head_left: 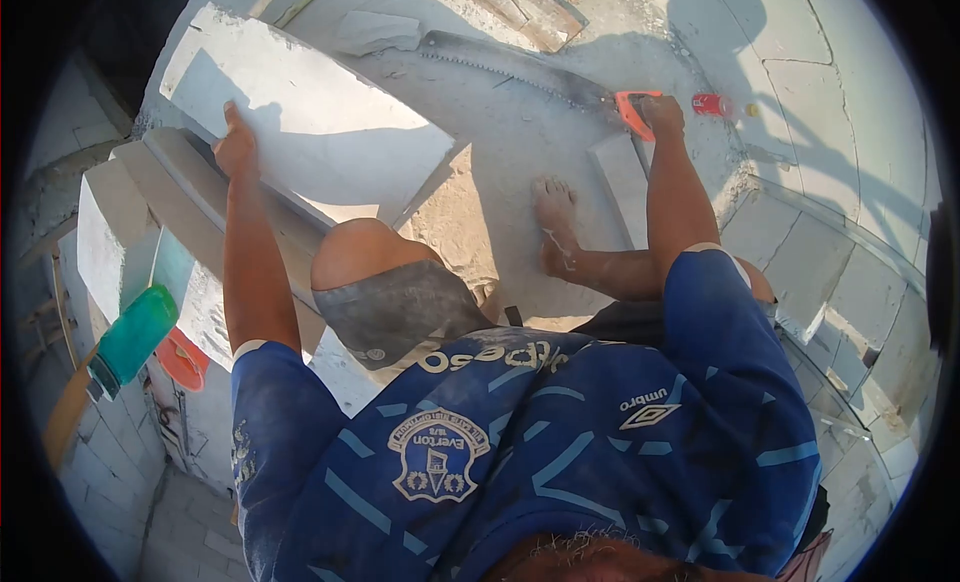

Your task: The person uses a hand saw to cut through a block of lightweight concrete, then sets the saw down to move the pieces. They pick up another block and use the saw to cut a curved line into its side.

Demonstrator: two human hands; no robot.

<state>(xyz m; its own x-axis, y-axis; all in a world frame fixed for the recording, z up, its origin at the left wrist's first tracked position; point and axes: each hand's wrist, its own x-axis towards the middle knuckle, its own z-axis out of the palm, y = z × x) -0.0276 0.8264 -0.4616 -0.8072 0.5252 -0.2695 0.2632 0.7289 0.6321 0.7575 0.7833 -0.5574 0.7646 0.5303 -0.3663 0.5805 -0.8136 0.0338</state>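
The left hand [237, 142], grip curled over the edge, is steadying the tilted white block [320, 122], while the right hand [662, 113] is holding its grip clamped on the handle of the saw [520, 70], blade lying on the floor [500, 152]. The block probably needs firm pinning while it is being sawn. The knee [360, 252] is hiding the block's near corner.

The left hand [236, 144] presses on the edge of a big white block [320, 117] that lies tilted. The right hand [662, 114] grips the orange handle of a saw [515, 70], which rests on the dusty floor [500, 172], near a bare foot [553, 210].
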